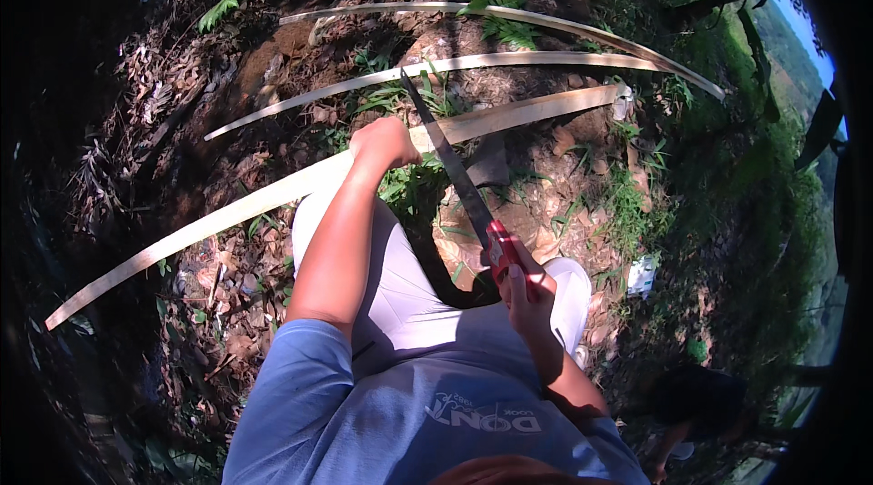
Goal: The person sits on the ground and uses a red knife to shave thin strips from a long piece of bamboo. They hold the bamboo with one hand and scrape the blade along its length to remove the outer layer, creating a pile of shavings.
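Note:
My left hand is closed on a long pale wooden strip, which slants from the lower left up to the right across my knees. In my right hand is a handsaw with a red handle. Its dark, tapering saw blade points up and left, crossing the strip just right of my left hand. Whether the teeth have cut into the wood cannot be made out. The blade's tip reaches a second pale strip lying farther off.
A third wooden strip lies beyond, meeting the second one at the right. Dry leaves, grass and ferns cover the ground. A white packet lies right of my knee. At the lower right is a dark, unclear shape, possibly a person.

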`<state>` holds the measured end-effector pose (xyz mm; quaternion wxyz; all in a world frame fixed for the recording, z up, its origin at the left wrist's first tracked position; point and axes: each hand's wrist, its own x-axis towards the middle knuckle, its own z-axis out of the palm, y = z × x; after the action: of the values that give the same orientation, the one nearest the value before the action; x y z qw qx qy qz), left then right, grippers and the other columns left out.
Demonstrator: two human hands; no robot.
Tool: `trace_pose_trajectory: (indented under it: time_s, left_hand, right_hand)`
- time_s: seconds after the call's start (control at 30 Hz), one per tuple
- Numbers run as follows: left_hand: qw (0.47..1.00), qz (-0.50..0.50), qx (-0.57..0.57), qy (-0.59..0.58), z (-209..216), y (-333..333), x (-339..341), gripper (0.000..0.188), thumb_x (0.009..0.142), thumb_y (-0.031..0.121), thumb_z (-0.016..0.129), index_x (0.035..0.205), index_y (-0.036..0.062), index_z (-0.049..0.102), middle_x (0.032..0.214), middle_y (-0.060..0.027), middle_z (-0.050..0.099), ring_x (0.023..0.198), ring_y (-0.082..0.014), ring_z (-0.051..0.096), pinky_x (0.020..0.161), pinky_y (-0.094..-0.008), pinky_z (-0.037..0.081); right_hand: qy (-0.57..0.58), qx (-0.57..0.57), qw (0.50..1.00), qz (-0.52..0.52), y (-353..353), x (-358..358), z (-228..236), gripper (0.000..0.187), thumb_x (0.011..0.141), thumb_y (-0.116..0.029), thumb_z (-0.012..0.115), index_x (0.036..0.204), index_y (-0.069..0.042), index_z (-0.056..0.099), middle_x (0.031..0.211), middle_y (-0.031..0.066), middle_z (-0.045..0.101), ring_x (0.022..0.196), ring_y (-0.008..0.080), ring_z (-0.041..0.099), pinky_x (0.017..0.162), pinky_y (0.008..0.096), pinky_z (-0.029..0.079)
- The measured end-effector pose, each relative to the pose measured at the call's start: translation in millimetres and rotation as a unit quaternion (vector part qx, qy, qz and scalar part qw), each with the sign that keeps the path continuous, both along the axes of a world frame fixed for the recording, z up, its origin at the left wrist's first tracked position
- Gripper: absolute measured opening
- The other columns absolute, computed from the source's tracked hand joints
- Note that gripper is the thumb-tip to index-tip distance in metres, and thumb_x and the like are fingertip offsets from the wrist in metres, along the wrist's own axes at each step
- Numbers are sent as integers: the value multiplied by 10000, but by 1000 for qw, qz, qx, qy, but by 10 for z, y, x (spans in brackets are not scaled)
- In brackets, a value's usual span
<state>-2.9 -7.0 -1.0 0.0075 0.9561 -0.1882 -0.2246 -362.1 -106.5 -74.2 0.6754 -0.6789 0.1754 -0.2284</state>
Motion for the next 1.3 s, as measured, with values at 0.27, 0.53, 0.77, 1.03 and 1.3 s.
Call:
trace_pose_trajectory:
  time_s: [0.27,0.53,0.77,1.03,1.3]
  left_hand:
    - [986,-34,-65,-151,-287,57,-172,240,843,189,752,1014,51,848,1071,-192,821,997,-351,813,879,-444,645]
    - [980,-45,-79,-176,-149,81,-323,179,880,101,724,1004,61,847,1052,-178,824,991,-345,815,851,-445,648]
    - [972,-57,-87,-212,-189,89,-395,154,855,109,740,953,60,847,993,-179,825,953,-343,819,829,-451,651]
    - [973,-60,-71,-211,-219,125,-392,150,873,113,736,963,70,848,1014,-167,827,977,-339,817,844,-451,651]
    - [990,-5,-38,-136,-119,13,-253,251,819,230,786,999,70,858,1063,-182,826,1012,-340,814,888,-434,647]
  right_hand:
    - [45,-34,998,-41,188,-751,704,548,1154,-268,524,1532,129,535,569,-60,459,477,18,370,481,232,269]
    - [67,17,997,-39,-103,-427,1118,464,1123,-235,598,1483,55,637,850,-18,675,618,5,485,576,198,374]
    - [2,56,998,-7,-108,872,725,399,1117,-188,618,1481,-33,675,851,-29,667,655,26,518,582,228,415]
    - [-95,-63,993,-28,-16,2201,537,405,1112,-209,639,1454,6,675,977,52,774,858,92,661,789,276,533]
    - [-135,-29,990,-23,-39,2166,154,428,1121,-218,623,1492,-4,646,1048,67,771,931,120,672,853,292,528]
